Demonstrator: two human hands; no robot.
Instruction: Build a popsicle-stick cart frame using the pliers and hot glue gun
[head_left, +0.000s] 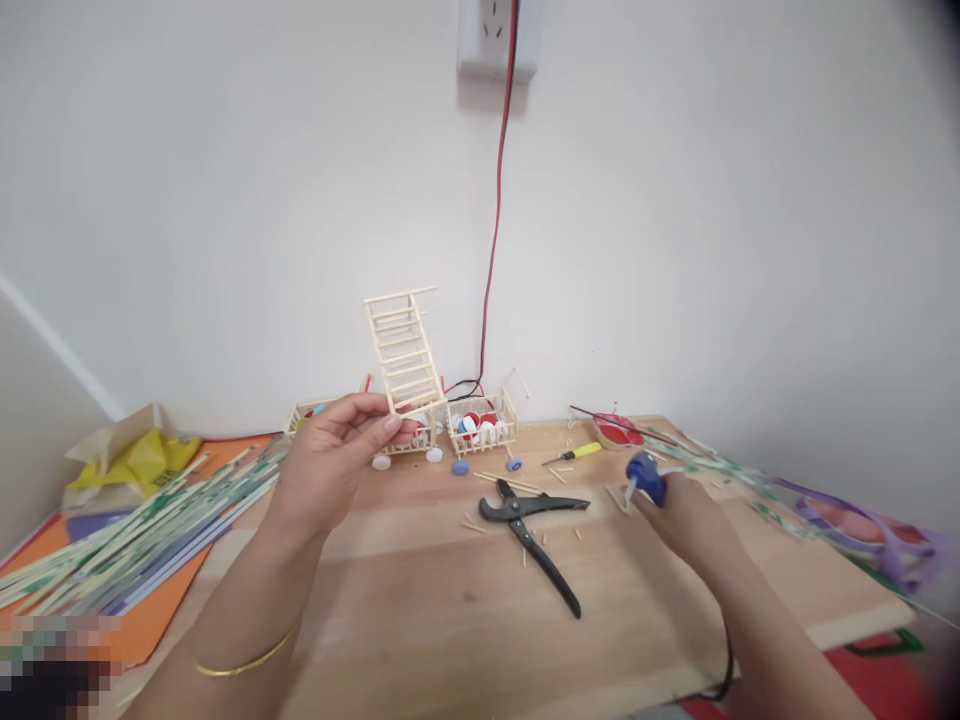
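While the left hand [337,455] pinches a stick frame [403,356], the right hand [682,510] wraps around a blue tool [646,478] near the pliers [516,508].

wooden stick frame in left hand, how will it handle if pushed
The wooden stick frame is probably light: thin sticks, open gaps. It seems stiff, its edges straight while the left hand holds one end. Being slender, it might snap.

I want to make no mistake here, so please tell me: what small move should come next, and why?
Probably bring the blue tool, which looks like a glue gun, towards the stick frame: the left hand holds the frame raised, while the right hand holds the tool apart from it, low over the wooden board.
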